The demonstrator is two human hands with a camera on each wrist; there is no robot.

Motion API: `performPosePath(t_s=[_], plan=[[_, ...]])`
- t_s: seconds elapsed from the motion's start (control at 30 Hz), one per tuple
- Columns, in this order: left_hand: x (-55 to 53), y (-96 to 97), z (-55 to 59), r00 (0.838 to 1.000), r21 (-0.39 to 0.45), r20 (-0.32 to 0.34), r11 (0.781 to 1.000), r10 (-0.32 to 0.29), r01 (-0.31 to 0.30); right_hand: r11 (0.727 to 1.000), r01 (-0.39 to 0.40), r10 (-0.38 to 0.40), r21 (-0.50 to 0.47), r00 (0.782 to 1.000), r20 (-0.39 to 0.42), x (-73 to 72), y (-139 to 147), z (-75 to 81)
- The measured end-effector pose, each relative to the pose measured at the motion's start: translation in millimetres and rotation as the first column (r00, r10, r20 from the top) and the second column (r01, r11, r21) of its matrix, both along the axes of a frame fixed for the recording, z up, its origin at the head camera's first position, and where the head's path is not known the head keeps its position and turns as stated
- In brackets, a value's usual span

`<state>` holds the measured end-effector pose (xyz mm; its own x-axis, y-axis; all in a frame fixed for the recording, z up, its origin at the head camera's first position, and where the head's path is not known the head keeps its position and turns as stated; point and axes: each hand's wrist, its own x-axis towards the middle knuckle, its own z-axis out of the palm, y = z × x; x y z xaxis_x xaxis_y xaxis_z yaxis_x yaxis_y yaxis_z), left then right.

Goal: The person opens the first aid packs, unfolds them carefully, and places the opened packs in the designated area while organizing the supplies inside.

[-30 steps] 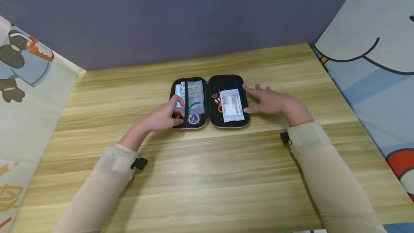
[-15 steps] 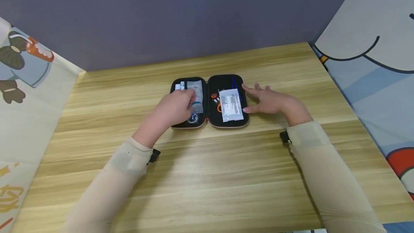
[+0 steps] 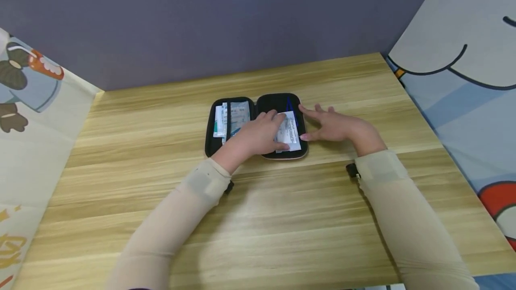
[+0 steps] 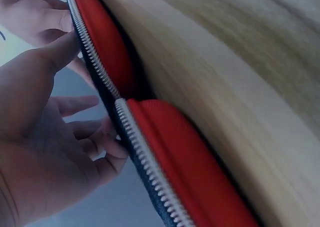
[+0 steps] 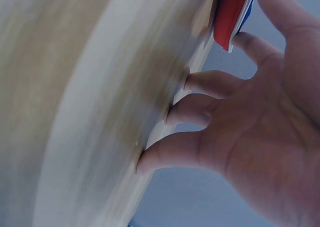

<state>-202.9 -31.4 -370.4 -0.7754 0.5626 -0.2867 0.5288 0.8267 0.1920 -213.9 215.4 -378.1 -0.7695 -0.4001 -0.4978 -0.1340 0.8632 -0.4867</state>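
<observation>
- Wood-grain worktop [image 3: 282, 236], one, with a grey-purple wall [image 3: 242, 21] along its far edge and two cartoon-printed panels, one on the left [image 3: 80, 115] and one on the right [image 3: 451, 120].
- One case [image 3: 272, 102] lies open toward the far part of the worktop, its two halves side by side, black inside; the left wrist view shows its red shell [image 4: 165, 147] and silver zip [image 4: 155, 174].
- Left half: at least two packets [image 3: 238, 113] behind one black strap [image 3: 229, 120].
- Right half: one white packet [image 3: 291, 131] and a thin blue item [image 3: 289, 104] near the far right corner.
- Left hand [image 3: 255, 138]: over the hinge and right half, fingers loosely spread, thumb and forefinger apart at the white packet; what lies beneath is hidden.
- Right hand [image 3: 334, 126]: released, fingers spread; forefinger and thumb at the case's right edge, three fingertips on the worktop.
- Two pale sleeves, left [image 3: 169, 223] and right [image 3: 407, 218].
- Writing: print on the packets is too small to read; yellow strokes [image 3: 10, 249] on the left panel are illegible.
</observation>
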Motion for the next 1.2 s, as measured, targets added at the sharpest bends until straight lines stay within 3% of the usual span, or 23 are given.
performPosePath(t_s=[0.2, 0.27, 0.33, 0.43, 0.57, 0.7, 0.8, 0.87, 0.97, 1.2], plan=[[-5.7, -0.1, 0.4, 0.999, 0.108, -0.004, 0.993, 0.036, -0.035, 1.000, -0.003, 0.003, -0.011, 1.000, 0.000, -1.4, 0.5, -3.3], [-8.3, -2.3, 3.8, 0.999, 0.182, 0.000, 0.982, 0.050, -0.050, 1.000, 0.001, -0.001, -0.011, 1.000, -0.002, -1.0, 1.2, -3.0], [-11.1, -6.2, 7.0, 0.998, 0.286, 0.031, 0.956, 0.063, -0.069, 1.000, 0.007, -0.007, -0.013, 1.000, 0.001, -0.1, 1.6, -2.4], [-14.6, -16.2, 12.0, 0.988, 0.454, 0.134, 0.881, 0.077, -0.131, 1.000, 0.015, -0.015, -0.020, 1.000, 0.003, 0.7, 1.7, -2.5], [-17.2, -34.5, 20.0, 0.951, 0.631, 0.279, 0.722, 0.131, -0.284, 0.999, 0.012, -0.012, -0.035, 1.000, 0.002, 1.2, 0.6, -2.2], [-22.1, -53.7, 27.9, 0.912, 0.731, 0.334, 0.546, 0.237, -0.410, 0.999, 0.004, -0.004, -0.037, 1.000, 0.001, 1.3, -0.1, -0.7], [-24.9, -70.2, 33.7, 0.892, 0.767, 0.331, 0.463, 0.309, -0.445, 0.999, -0.002, 0.002, -0.032, 1.000, 0.002, 0.2, 0.3, -0.8], [-25.3, -81.4, 37.7, 0.879, 0.778, 0.325, 0.430, 0.348, -0.458, 1.000, -0.003, 0.003, -0.027, 1.000, 0.004, -0.2, 1.4, -1.7], [-26.7, -99.2, 41.0, 0.851, 0.774, 0.318, 0.404, 0.417, -0.487, 1.000, -0.005, 0.005, -0.026, 1.000, 0.007, 0.1, 3.9, -2.6], [-32.2, -135.7, 34.0, 0.749, 0.729, 0.349, 0.339, 0.563, -0.594, 1.000, -0.003, 0.003, -0.027, 1.000, 0.005, 2.3, 10.6, -2.1]])
